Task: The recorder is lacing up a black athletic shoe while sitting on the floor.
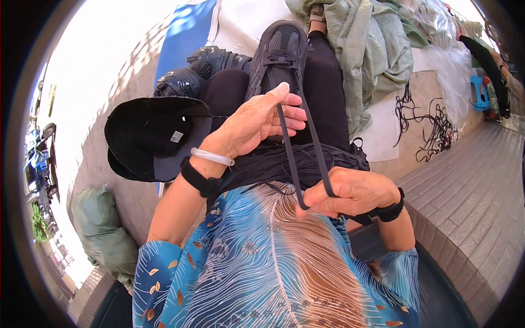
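black lace hooked on curled right fingers

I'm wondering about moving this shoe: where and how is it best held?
The shoe is probably best gripped across its rounded toe, coming from the far side: the toe points away from the wearer and lies uncovered, while the left hand and stretched lace crowd the near end.
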`<state>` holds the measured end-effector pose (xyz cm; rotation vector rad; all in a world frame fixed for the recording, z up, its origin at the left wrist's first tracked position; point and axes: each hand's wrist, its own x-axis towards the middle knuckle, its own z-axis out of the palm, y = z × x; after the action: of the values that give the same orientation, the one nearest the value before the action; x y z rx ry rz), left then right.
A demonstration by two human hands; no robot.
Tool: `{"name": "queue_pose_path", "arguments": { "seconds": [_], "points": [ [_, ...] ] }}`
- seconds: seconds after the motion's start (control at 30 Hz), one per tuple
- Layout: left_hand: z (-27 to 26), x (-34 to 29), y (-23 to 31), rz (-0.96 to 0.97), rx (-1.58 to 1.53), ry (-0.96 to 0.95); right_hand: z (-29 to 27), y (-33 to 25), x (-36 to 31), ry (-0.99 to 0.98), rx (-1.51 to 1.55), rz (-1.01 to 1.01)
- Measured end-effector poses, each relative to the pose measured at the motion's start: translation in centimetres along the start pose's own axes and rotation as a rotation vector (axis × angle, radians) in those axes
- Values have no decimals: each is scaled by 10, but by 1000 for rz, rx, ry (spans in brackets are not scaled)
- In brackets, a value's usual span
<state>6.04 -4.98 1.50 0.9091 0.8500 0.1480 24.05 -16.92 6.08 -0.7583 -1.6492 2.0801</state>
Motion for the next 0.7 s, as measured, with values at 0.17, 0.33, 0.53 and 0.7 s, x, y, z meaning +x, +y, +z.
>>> {"name": "queue_pose_path", "arguments": {
  "seconds": [0.17, 0.33, 0.53, 0.7],
  "points": [
    [-6, 19, -14, 3, -547, -21, 8, 21, 29, 12, -417, -42],
    [-11, -2, -15, -19, -45, 200, -42, 13, 23, 922, -251, 282],
    [-2, -2, -15, 28, 152, 166, -78, 56, 88, 1191, -912, -2],
    [-15, -8, -20, 24, 208, 196, -84, 58, 103, 1132, -1152, 101]
  ]
}}
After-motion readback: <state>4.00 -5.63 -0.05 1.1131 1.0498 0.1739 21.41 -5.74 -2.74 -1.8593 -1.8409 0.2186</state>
